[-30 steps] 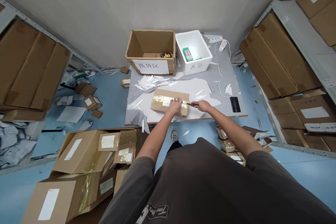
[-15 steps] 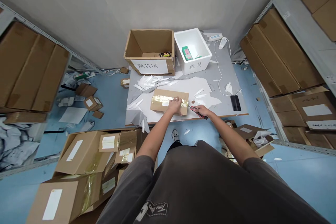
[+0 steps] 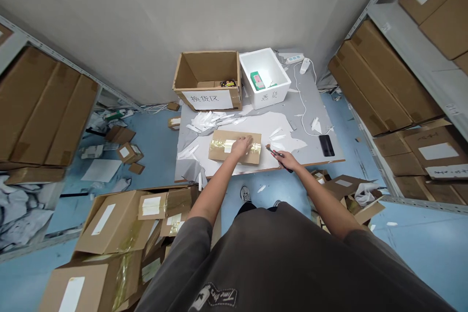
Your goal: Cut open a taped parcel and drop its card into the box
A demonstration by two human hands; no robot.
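Note:
A taped brown cardboard box [image 3: 223, 137] lies near the table's front edge. Clear yellowish tape runs along its top, with a white label partly under my hand. My left hand [image 3: 242, 146] rests on that top face, fingers stretched out flat. Just right of the box, my right hand [image 3: 286, 160] is closed around a utility knife [image 3: 275, 152] with a black and red handle. Its front end points toward the box but stands apart from it; the blade is hard to make out.
Behind stand an open carton [image 3: 175, 88] and a white foam box [image 3: 252, 102]. Paper scraps [image 3: 208, 121] litter the table [image 3: 310, 95]; a phone [image 3: 326, 146] lies at right. Stacked cartons [image 3: 109, 224] sit lower left; shelves with boxes [image 3: 383, 78] flank both sides.
The utility knife has drawn back to the right, away from the box's end. My left hand stays on the box, its fingers now flatter. The view has shifted slightly.

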